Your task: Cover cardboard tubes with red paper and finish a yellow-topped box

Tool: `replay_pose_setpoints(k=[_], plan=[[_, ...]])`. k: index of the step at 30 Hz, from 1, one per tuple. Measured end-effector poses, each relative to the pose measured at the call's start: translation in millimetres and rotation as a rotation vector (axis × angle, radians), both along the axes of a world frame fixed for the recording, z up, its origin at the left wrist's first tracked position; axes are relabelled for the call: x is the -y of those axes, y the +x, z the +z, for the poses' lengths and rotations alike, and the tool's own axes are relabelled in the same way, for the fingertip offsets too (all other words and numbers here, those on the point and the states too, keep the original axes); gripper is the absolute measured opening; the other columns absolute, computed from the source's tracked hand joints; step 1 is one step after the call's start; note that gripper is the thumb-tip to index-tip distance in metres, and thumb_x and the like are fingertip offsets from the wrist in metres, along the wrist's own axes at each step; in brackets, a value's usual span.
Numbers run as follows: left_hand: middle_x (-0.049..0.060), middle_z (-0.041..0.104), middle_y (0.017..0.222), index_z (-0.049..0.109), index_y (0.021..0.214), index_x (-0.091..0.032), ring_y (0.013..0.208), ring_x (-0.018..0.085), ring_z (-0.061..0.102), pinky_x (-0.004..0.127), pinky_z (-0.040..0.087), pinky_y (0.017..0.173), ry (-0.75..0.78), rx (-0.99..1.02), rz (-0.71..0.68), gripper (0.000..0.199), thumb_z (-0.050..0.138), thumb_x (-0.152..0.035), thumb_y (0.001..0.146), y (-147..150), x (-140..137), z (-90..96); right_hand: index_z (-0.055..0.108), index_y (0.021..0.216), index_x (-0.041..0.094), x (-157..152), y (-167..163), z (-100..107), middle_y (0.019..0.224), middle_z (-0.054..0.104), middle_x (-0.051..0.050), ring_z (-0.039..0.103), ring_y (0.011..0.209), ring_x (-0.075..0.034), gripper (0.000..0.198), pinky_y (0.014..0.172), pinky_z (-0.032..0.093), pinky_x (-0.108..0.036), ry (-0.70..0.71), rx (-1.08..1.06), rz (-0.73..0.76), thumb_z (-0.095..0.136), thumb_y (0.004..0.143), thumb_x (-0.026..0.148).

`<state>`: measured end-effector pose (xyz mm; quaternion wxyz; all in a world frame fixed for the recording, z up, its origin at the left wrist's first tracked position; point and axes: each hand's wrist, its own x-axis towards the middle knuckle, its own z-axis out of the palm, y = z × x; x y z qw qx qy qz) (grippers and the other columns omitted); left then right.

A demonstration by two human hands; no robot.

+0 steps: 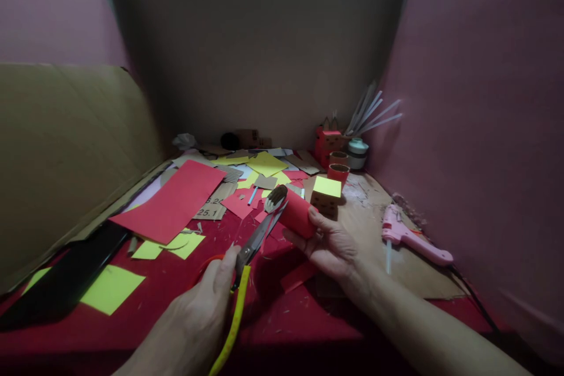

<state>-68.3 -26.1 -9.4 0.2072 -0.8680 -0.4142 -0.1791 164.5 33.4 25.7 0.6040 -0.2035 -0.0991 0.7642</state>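
Observation:
My left hand (207,288) is closed around the handles of a pair of scissors (253,244); a red handle loop shows beside the fingers. A curved yellow strip (235,317) hangs down by the scissors' pivot, and I cannot tell whether it is part of them. The blades point up and right, their tips at the open left end of a red paper-covered tube (299,211). Fingers and thumb of my right hand (330,241) grip that tube near its right end, tilted above the table. A thin red sliver of paper hangs by the blades.
Red paper (176,202), yellow sheets (112,289) and cardboard scraps cover the red cloth. A pink glue gun (412,235) lies on cardboard at right. Behind stand a yellow-topped block (326,188), red tubes (338,173) and a jar (357,155) near glue sticks. Walls enclose the sides.

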Motion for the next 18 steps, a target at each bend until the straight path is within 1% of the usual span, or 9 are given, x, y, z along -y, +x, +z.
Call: replay_pose_setpoints(k=[3,6,9,11,14,16,18], plan=[[0.023,0.065,0.102,0.002,0.148,-0.002,0.052,0.016,0.067,0.022,0.054,0.043,0.005,0.019,0.005,0.065,0.025,-0.004,0.087,-0.7,-1.2,-1.1,0.066,0.09,0.015,-0.2,-0.3,-1.5,0.084,0.075,-0.007,0.07,0.071,-0.019,0.03,0.077,0.06,-0.043,0.023,0.011,0.01,0.078,0.064,0.005],[0.019,0.067,0.094,0.006,0.148,-0.002,0.057,0.018,0.069,0.02,0.053,0.043,0.006,0.062,-0.021,0.064,0.026,-0.005,0.087,0.8,-2.8,1.1,0.066,0.093,0.014,0.2,-0.3,-1.7,0.085,0.076,-0.008,0.07,0.073,-0.02,0.036,0.079,0.059,-0.046,0.03,0.018,0.004,0.079,0.061,0.004],[0.017,0.068,0.093,0.007,0.148,-0.004,0.063,0.02,0.071,0.02,0.055,0.046,-0.016,0.087,-0.051,0.065,0.028,-0.007,0.087,1.5,-3.1,5.8,0.066,0.094,0.014,0.8,-0.7,-1.5,0.085,0.075,-0.008,0.07,0.074,-0.02,0.036,0.082,0.058,-0.047,0.038,0.028,-0.013,0.079,0.062,0.004],[0.017,0.068,0.093,0.004,0.148,-0.005,0.061,0.02,0.07,0.021,0.055,0.046,-0.046,0.075,-0.06,0.065,0.026,-0.007,0.087,1.4,-2.1,8.5,0.066,0.095,0.015,1.0,-1.2,-1.4,0.087,0.075,-0.007,0.069,0.075,-0.02,0.034,0.084,0.057,-0.047,0.049,0.04,-0.018,0.078,0.064,0.005],[0.02,0.067,0.097,-0.001,0.148,-0.005,0.053,0.02,0.068,0.024,0.053,0.04,-0.056,0.052,-0.026,0.065,0.023,-0.007,0.087,1.2,-0.3,9.0,0.067,0.093,0.017,0.8,-1.9,-1.4,0.089,0.075,-0.006,0.069,0.079,-0.02,0.032,0.088,0.055,-0.048,0.074,0.059,-0.017,0.077,0.065,0.006],[0.022,0.066,0.101,-0.001,0.148,-0.004,0.051,0.019,0.067,0.025,0.053,0.041,-0.067,0.051,0.002,0.065,0.023,-0.007,0.088,1.4,0.2,7.1,0.068,0.093,0.017,0.3,-2.1,-2.0,0.091,0.075,-0.006,0.069,0.082,-0.02,0.031,0.09,0.054,-0.048,0.096,0.07,-0.015,0.078,0.066,0.007],[0.021,0.066,0.101,0.003,0.147,-0.003,0.051,0.018,0.067,0.024,0.053,0.041,-0.087,0.06,0.008,0.063,0.024,-0.007,0.088,2.3,0.0,5.5,0.069,0.093,0.017,-0.4,-1.9,-2.9,0.092,0.075,-0.006,0.068,0.086,-0.021,0.029,0.091,0.053,-0.048,0.114,0.082,-0.005,0.078,0.067,0.009]])
